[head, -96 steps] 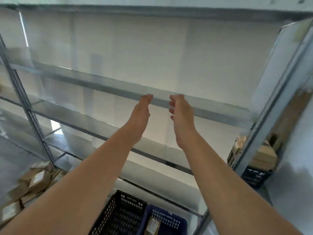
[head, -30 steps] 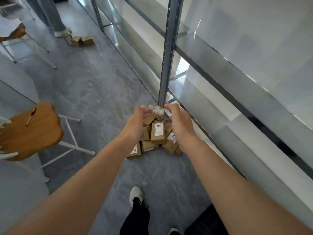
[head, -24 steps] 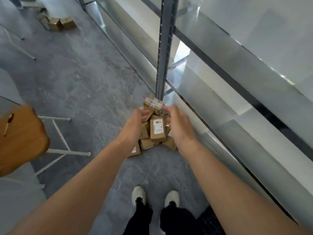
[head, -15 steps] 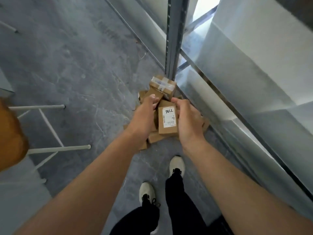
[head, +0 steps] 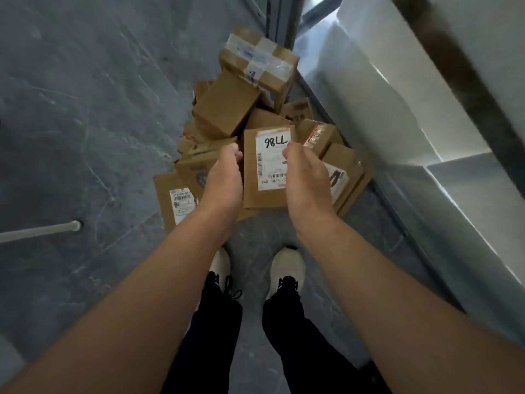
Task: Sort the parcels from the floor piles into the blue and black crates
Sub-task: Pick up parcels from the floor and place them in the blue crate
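A pile of brown cardboard parcels (head: pixel 224 106) lies on the grey floor against the shelf post. On top, facing me, is a flat parcel (head: pixel 270 172) with a white label marked "98LL". My left hand (head: pixel 224 177) hovers at this parcel's left edge with its fingers loosely curled and holds nothing. My right hand (head: pixel 308 177) is at the right edge, over part of the label, its fingers also loosely curled. Whether either hand touches the parcel cannot be told. A taped parcel (head: pixel 258 61) sits at the far top of the pile. No crate is in view.
A metal shelf post (head: pixel 279 18) rises just behind the pile, and the low shelf (head: pixel 426 143) of the rack runs along the right. A white chair leg (head: pixel 39 231) lies at the left. My two feet in white shoes (head: pixel 287 268) stand just before the pile.
I have turned from the shelf, walked up to the floor pile and bent over it. Both hands have come down to either side of the "98LL" parcel.
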### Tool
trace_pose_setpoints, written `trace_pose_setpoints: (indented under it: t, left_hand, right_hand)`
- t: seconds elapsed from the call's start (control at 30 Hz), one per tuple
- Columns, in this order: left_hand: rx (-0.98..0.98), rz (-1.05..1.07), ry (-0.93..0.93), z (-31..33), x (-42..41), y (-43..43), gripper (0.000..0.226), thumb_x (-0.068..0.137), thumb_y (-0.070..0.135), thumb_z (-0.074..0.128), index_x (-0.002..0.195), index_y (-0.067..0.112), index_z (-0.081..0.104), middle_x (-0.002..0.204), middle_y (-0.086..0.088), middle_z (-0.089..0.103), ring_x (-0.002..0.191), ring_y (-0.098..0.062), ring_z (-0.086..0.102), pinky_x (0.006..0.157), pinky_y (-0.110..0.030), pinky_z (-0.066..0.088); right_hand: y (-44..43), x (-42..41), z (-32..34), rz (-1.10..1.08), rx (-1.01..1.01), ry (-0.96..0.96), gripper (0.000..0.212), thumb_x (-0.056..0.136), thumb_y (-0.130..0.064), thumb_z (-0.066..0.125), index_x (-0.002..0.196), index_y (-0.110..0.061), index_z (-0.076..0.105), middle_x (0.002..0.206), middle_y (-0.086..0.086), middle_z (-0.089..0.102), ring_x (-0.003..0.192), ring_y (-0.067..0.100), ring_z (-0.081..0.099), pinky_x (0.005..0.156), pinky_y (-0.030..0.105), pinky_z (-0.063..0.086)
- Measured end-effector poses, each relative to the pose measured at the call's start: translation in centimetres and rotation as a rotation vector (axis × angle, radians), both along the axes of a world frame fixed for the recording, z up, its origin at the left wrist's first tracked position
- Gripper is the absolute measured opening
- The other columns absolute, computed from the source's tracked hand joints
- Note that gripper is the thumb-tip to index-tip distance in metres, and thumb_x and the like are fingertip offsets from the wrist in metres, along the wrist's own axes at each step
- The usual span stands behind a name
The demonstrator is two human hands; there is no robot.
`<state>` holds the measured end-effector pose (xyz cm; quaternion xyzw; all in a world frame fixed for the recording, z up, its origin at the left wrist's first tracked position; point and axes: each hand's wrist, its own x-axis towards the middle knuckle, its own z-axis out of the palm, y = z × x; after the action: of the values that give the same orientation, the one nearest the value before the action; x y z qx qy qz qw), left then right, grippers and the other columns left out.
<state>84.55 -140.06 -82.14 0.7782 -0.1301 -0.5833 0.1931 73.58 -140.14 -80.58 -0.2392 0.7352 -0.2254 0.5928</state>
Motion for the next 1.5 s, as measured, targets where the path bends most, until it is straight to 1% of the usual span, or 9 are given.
trace_pose_setpoints:
  t: [0.1, 0.2, 0.27, 0.5, 0.7, 0.93, 1.2, 1.37, 1.5]
  left_hand:
    - [-0.020, -0.009, 0.050, -3.1, -0.4, 0.7, 0.037, 0.109, 0.042, 0.029, 0.086, 0.034, 0.057, 0.049, 0.028, 0.062, 0.047, 0.018, 0.055, 0.046, -0.011, 0.045]
    - [-0.025, 0.021, 0.082, -6.5, -0.7, 1.5, 0.041, 0.097, 0.059, 0.036, 0.106, 0.036, 0.068, 0.100, 0.013, 0.077, 0.101, -0.005, 0.069, 0.086, -0.026, 0.053]
    - [-0.030, 0.018, 0.067, -7.6, -0.8, 2.2, 0.062, 0.080, 0.071, 0.037, 0.123, 0.038, 0.067, 0.115, 0.007, 0.075, 0.114, -0.015, 0.066, 0.104, -0.041, 0.049]
    - [-0.103, -0.008, 0.108, -2.7, -0.3, 2.1, 0.056, 0.095, 0.064, 0.035, 0.120, 0.031, 0.073, 0.108, 0.009, 0.078, 0.106, -0.014, 0.072, 0.102, -0.046, 0.054]
    - [-0.183, 0.022, 0.081, 6.9, 0.6, -0.9, 0.048, 0.102, 0.058, 0.033, 0.120, 0.030, 0.069, 0.099, 0.005, 0.080, 0.096, -0.016, 0.075, 0.093, -0.045, 0.058]
    - [-0.349, -0.025, 0.095, 19.3, 1.7, -3.7, 0.042, 0.106, 0.047, 0.031, 0.085, 0.029, 0.063, 0.072, 0.017, 0.075, 0.081, -0.007, 0.072, 0.080, -0.042, 0.056]
    - [-0.539, -0.117, 0.194, 35.9, 4.4, -6.7, 0.033, 0.100, 0.045, 0.037, 0.086, 0.023, 0.055, 0.088, 0.006, 0.074, 0.097, -0.025, 0.070, 0.079, -0.043, 0.054]
    - [-0.688, -0.136, 0.230, 47.5, 4.6, -8.0, 0.030, 0.100, 0.041, 0.041, 0.083, 0.020, 0.053, 0.081, 0.005, 0.071, 0.090, -0.022, 0.069, 0.078, -0.042, 0.055]
    - [-0.799, -0.167, 0.254, 57.2, 4.5, -8.0, 0.032, 0.101, 0.043, 0.040, 0.083, 0.019, 0.052, 0.082, 0.001, 0.071, 0.092, -0.024, 0.069, 0.079, -0.043, 0.055]
  right_hand:
    - [0.6, 0.1, -4.5, 0.005, -0.020, 0.063, 0.065, 0.078, -0.069, 0.043, 0.129, -0.038, 0.068, 0.129, -0.001, 0.069, 0.116, 0.021, 0.069, 0.100, 0.053, 0.060]
    - [1.3, -0.1, -6.5, 0.002, 0.005, 0.040, 0.059, 0.087, -0.058, 0.048, 0.139, -0.035, 0.062, 0.126, -0.005, 0.073, 0.114, 0.016, 0.070, 0.100, 0.045, 0.060]
    - [2.0, -0.1, -7.4, -0.003, 0.020, 0.002, 0.049, 0.100, -0.044, 0.050, 0.144, -0.026, 0.060, 0.123, -0.007, 0.075, 0.113, 0.012, 0.070, 0.102, 0.041, 0.058]
    - [2.2, -0.2, -3.4, -0.057, -0.039, -0.011, 0.025, 0.107, -0.033, 0.051, 0.128, -0.030, 0.063, 0.121, -0.008, 0.075, 0.106, 0.006, 0.071, 0.074, 0.017, 0.055]
    - [0.5, 0.4, 5.6, -0.146, -0.120, 0.001, 0.032, 0.099, -0.047, 0.054, 0.123, -0.025, 0.055, 0.113, -0.005, 0.075, 0.098, 0.010, 0.075, 0.078, 0.031, 0.061]
    - [-1.1, 0.9, 16.7, -0.222, -0.261, -0.066, 0.023, 0.108, -0.040, 0.052, 0.114, -0.019, 0.045, 0.125, 0.009, 0.064, 0.105, 0.017, 0.070, 0.065, 0.014, 0.057]
    - [-2.3, 2.6, 33.1, -0.305, -0.488, -0.080, 0.033, 0.095, -0.054, 0.049, 0.108, -0.024, 0.044, 0.130, 0.008, 0.059, 0.112, 0.016, 0.065, 0.062, 0.009, 0.054]
    - [-2.7, 2.5, 44.7, -0.303, -0.599, -0.010, 0.029, 0.107, -0.051, 0.046, 0.115, -0.023, 0.042, 0.129, 0.005, 0.057, 0.108, 0.012, 0.064, 0.058, 0.007, 0.051]
    - [-2.6, 2.6, 54.2, -0.309, -0.700, 0.070, 0.038, 0.100, -0.062, 0.043, 0.121, -0.030, 0.045, 0.129, -0.003, 0.059, 0.110, 0.007, 0.064, 0.065, 0.019, 0.058]
